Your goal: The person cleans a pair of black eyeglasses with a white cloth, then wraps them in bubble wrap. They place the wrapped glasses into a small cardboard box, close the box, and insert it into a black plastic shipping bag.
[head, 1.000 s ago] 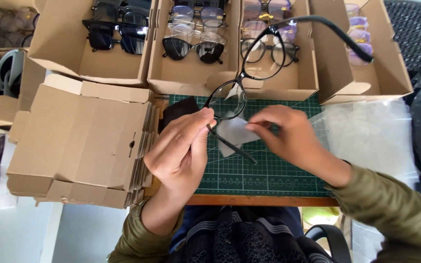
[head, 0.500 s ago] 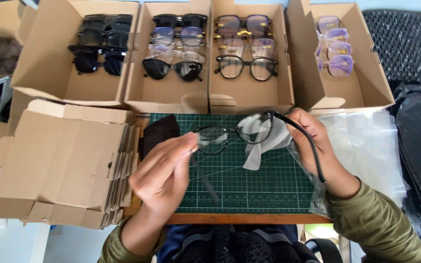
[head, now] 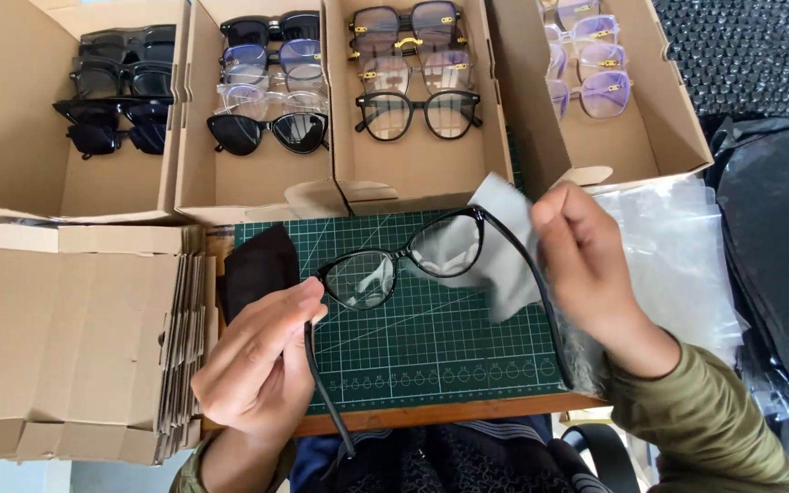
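Green mat (head: pixel 431 351) lies bare beneath black glasses (head: pixel 399 260), apparently clear of boxes (head: pixel 413 187).

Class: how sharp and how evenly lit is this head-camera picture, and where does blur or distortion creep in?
Head view: soft, even daylight, faint shadows; the right hand and grey cloth are motion-blurred, the black glasses fairly crisp; the cardboard boxes splay outward with wide-angle distortion.

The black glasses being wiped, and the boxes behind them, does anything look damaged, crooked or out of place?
Nothing stands out. The black glasses look intact, held at one corner by the left hand while the right hand presses a grey cloth to one lens. The glasses in the cardboard boxes lie in tidy rows.
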